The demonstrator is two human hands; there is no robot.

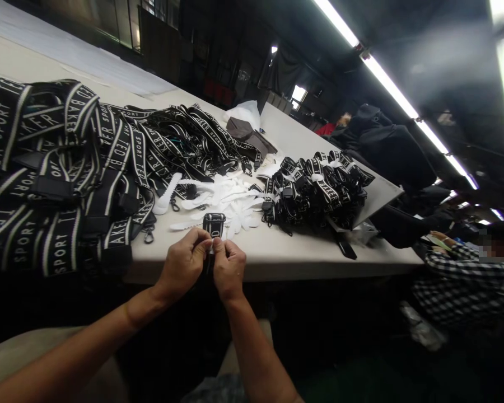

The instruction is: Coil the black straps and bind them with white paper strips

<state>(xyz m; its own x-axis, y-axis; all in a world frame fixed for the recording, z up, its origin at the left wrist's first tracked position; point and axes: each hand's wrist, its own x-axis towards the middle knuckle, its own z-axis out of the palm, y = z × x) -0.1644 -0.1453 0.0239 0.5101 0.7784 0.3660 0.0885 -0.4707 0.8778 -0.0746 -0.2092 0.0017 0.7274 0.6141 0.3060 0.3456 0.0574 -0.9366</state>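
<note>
Both of my hands meet at the table's front edge around a folded black strap [214, 223] with white lettering and pale edge stripes. My left hand [188, 256] is closed, thumb and fingers pinching the strap from the left. From the right my right hand [229, 266] pinches it too, the thumbs almost touching. The strap's upper loop stands above the fingers; its lower part is mostly hidden by them. Just beyond lie loose white strips [231, 198], some with toothed edges, heaped on the table.
A large pile of lettered black straps [117, 151] with metal clips covers the table's left side. Bundled straps [319, 184] with white bands sit at the right. A dark grey cloth piece [247, 134] lies behind. A person in a checked shirt [466, 280] is at far right.
</note>
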